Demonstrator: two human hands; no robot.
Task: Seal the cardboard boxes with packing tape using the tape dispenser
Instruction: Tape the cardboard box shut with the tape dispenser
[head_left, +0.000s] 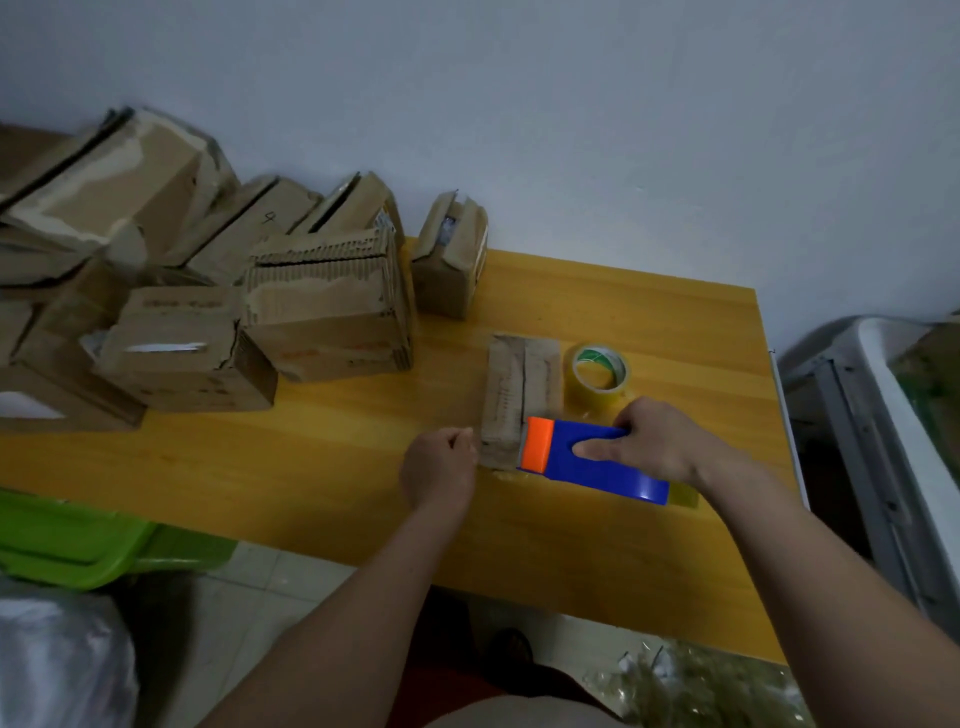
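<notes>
Item: small cardboard box (522, 387), lying flat near the right end of the counter (363, 441), centre seam running away from the front edge.

Tool: blue tape dispenser (592, 457) with orange head, the head set against the box's near end, at the seam.

Right hand (660, 441): grip wrapped around the dispenser body, thumb lying along its side.

Left hand (439, 467): fingers curled at the box's near left corner, touching it; whether it pinches anything cannot be told.

Adjacent: spare tape roll (597, 371), just right of the box.

Further: pile of worn boxes (208, 291), left end and back edge of the counter, several with flaps ajar. Green bin (67, 540) below the front left edge.

Handling note (judgement): the strip appears to be starting. Best done by anchoring tape on the near face, steadying the box with the left hand, then drawing the dispenser straight along the seam under even pressure. A light box may slide or the tape may wander.
</notes>
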